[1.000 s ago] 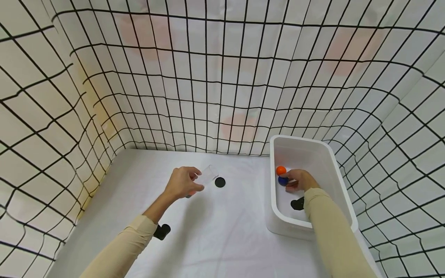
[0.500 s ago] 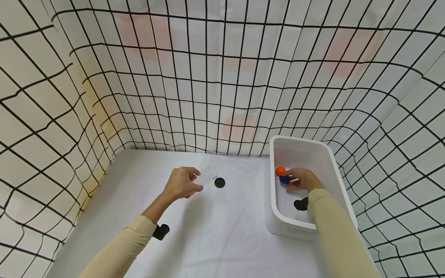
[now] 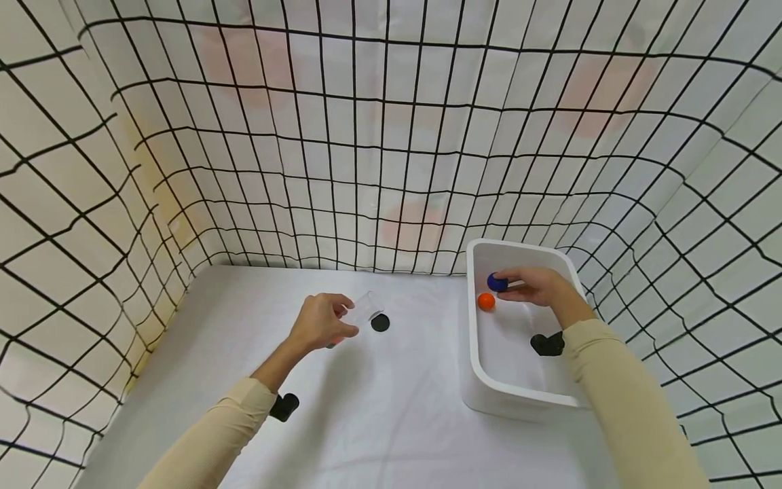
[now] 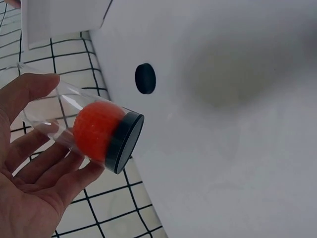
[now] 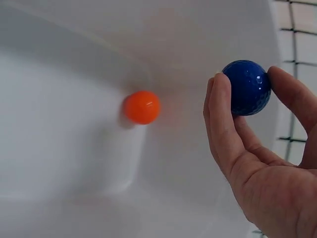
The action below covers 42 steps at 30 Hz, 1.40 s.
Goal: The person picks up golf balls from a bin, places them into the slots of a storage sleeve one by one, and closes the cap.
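My left hand (image 3: 318, 322) holds a clear plastic tube (image 3: 365, 309) tilted above the table. Inside it an orange-red ball (image 4: 94, 130) lies against the black cap (image 4: 125, 142) at the tube's lower end. Between thumb and fingertips, my right hand (image 5: 267, 183) pinches a blue golf ball (image 5: 246, 88), lifted off the bin's floor. Below that hand, an orange ball (image 3: 486, 301) rests inside the white bin (image 3: 525, 392), near its left wall. A loose black round cap (image 3: 380, 322) lies flat on the table beside the tube.
Black wire mesh (image 3: 379, 146) rises around the back and sides of the white-covered table (image 3: 403, 435), with pale sheeting behind it. The bin stands at the right, close to the mesh. Each wrist carries a small black device (image 3: 284, 407).
My right hand has lifted the blue golf ball away from beside the orange ball, toward the bin's back. My left hand keeps its hold on the tube. The head view has turned slightly right.
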Each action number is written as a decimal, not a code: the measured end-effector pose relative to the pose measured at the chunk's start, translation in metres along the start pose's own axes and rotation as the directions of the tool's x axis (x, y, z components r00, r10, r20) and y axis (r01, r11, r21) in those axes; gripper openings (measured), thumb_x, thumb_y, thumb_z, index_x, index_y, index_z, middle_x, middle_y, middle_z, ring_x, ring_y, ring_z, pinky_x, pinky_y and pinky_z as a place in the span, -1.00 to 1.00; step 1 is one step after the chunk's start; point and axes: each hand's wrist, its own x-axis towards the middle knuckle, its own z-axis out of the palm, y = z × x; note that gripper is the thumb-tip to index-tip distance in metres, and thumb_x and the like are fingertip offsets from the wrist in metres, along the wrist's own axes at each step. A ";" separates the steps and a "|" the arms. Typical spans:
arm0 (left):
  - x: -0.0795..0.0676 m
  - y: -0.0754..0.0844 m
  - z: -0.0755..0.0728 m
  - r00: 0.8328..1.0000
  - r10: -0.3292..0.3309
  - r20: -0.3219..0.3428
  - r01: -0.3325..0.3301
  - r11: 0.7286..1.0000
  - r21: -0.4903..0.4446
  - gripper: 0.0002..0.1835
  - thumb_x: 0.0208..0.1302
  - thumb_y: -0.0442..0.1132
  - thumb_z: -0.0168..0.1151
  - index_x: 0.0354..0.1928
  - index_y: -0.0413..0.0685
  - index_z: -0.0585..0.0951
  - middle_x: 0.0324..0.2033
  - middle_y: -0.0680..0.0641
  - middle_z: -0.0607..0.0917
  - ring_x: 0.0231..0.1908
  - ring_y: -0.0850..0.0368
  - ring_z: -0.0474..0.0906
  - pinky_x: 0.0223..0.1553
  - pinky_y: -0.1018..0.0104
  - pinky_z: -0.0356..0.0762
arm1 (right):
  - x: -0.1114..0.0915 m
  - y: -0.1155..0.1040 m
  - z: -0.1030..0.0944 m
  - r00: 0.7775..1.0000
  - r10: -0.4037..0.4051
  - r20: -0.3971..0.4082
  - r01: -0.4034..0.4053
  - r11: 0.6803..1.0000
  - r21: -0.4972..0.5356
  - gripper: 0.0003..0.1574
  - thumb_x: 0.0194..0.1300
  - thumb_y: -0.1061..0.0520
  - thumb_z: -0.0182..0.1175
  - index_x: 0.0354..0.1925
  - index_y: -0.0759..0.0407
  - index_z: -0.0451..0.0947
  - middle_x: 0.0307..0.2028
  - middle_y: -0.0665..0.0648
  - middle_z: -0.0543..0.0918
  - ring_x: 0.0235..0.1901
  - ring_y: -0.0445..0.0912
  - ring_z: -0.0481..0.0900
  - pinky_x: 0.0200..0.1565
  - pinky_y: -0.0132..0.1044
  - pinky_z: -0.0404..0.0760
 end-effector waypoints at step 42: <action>0.002 0.017 0.006 0.999 -0.041 0.021 0.042 0.996 -0.075 -0.54 -0.03 -0.23 0.60 0.00 -0.02 0.76 -0.21 -0.14 0.78 -0.34 0.09 0.64 -0.46 0.37 0.64 | -0.031 -0.039 0.162 0.941 -0.147 0.306 0.193 0.973 -0.127 -0.49 0.35 0.21 0.31 0.16 0.48 0.49 -0.12 0.27 0.75 -0.22 0.01 0.78 0.00 -0.13 0.72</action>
